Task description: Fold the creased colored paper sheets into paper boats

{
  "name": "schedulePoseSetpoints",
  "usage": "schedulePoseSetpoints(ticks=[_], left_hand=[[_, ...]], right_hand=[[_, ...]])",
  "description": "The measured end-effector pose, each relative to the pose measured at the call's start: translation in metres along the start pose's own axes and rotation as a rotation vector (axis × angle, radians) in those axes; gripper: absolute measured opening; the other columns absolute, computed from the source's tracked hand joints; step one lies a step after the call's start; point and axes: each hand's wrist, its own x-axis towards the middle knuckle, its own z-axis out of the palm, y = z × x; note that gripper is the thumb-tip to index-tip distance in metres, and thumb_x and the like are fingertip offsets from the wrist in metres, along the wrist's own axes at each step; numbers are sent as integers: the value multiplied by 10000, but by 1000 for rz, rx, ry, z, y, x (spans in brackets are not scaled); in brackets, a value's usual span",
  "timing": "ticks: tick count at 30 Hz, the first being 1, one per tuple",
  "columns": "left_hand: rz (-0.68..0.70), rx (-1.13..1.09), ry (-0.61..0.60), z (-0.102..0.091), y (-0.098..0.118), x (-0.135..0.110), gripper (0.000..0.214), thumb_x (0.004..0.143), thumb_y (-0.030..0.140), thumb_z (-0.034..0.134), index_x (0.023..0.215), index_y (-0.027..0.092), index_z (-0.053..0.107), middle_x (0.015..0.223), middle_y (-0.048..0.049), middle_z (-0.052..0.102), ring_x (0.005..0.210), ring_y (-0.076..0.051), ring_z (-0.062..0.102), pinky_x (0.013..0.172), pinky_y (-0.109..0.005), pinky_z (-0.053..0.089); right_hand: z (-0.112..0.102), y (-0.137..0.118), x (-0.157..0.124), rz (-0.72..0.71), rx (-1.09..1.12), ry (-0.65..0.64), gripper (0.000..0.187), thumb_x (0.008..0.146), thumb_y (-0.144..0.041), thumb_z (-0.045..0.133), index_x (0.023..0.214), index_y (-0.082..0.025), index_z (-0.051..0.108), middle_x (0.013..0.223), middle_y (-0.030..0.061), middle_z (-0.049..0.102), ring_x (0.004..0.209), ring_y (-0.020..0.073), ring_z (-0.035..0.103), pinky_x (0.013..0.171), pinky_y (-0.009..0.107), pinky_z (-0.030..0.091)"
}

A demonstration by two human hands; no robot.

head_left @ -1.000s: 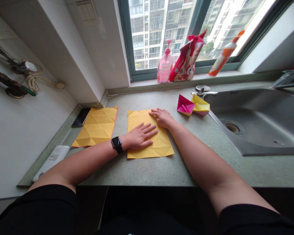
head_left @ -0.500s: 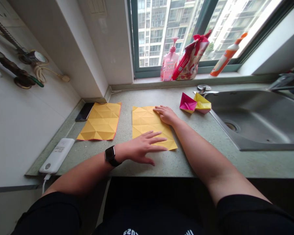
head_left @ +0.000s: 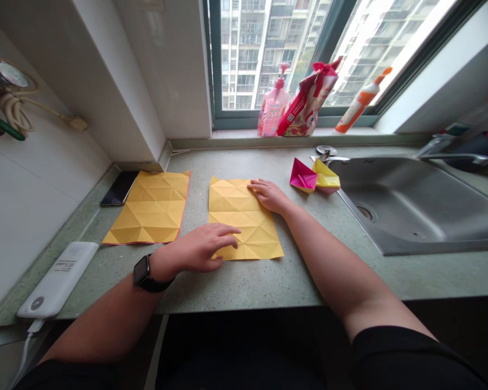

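Your right hand [head_left: 271,196] lies flat and ungripping on a creased yellow sheet [head_left: 248,208] on the counter [head_left: 248,287]; your left hand [head_left: 199,247], loosely curled, grasping nothing, hangs at its near left corner.

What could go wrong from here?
Only the right hand clearly rests on the sheet, so the sheet might skew if the left hand catches its near left corner.
The yellow folded piece sits beside the sink; a nudge could tip it in.
The power bank's cable hangs near the left arm and might get snagged.
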Motion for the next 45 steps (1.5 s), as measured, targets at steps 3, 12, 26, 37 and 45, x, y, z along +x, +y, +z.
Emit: schedulePoseSetpoints(ticks=[3,12,26,37,45], left_hand=[[-24,9,-7,-6,-4,-6,362,850,140,815,1184,245,724,1568,-106,642,1429,-334,627,1238,-477,486],[-91,-57,4,-23,-13,-12,117,901,155,794,818,213,734,1411,-84,725,1328,-299,674,1183,-439,525],[-144,-71,641,-24,-20,-3,81,1061,234,588,1015,206,648,951,-36,742,865,-174,716,843,-298,599],[-206,60,846,-9,-35,-5,70,1112,274,559,1115,227,609,1004,-50,781,889,-191,776,826,-308,608],[-134,-99,367,-28,-44,-13,473,919,564,870,1201,230,689,1170,-65,786,1072,-244,759,962,-354,598]], right_hand=[[0,1,-1,-11,15,-1,522,1018,-205,527,1492,-292,728,1654,51,619,1600,311,490,1329,579,384],[-1,-1,-3,10,24,5,479,1073,-276,508,1504,-282,715,1658,72,614,1608,309,480,1321,585,397],[-65,-34,-25,97,319,223,493,1128,-531,490,1451,-274,760,1554,102,702,1495,348,608,1279,567,452],[-84,-42,-82,-68,621,-290,679,851,-635,886,1430,-298,776,1520,103,730,1436,362,660,1285,559,447],[-74,-35,-82,-179,426,-170,398,898,-102,718,1179,-326,888,1239,41,859,1132,244,819,1052,392,639]])
